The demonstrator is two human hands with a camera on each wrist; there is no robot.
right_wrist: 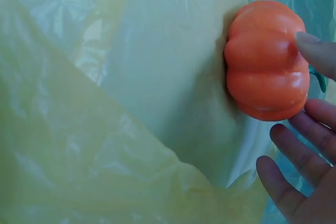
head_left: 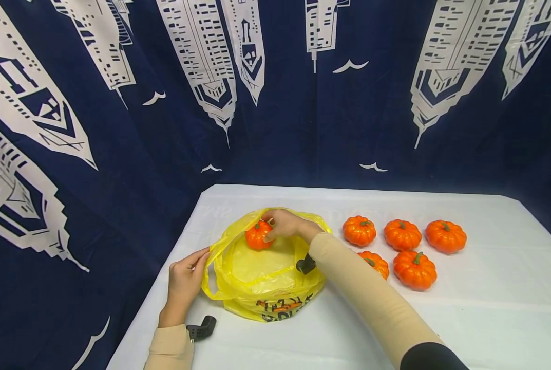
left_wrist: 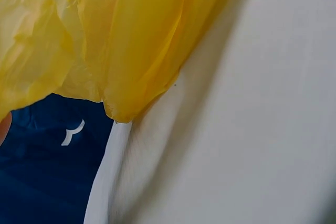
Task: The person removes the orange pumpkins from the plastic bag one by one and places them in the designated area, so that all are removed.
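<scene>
A yellow plastic bag (head_left: 252, 293) stands on the table, its mouth spread wide. At the bag's left rim my left hand (head_left: 185, 280) pinches the plastic between thumb and fingers. Yellow film (left_wrist: 142, 40) of the bag fills the upper left of the left wrist view. My right hand (head_left: 286, 224) reaches into the mouth from the right and holds a small orange pumpkin (head_left: 258, 236) near the far inner wall. In the right wrist view, the thumb (right_wrist: 317, 56) lies on the pumpkin (right_wrist: 268, 64), a finger meets its lower edge, and the other fingers are spread.
Several more orange pumpkins (head_left: 415, 271) sit to the right of the bag on the white table (head_left: 501, 308). One pumpkin (head_left: 376, 263) is partly hidden by the right sleeve (head_left: 367, 298). A dark blue curtain (head_left: 284, 139) with white building prints hangs behind the table.
</scene>
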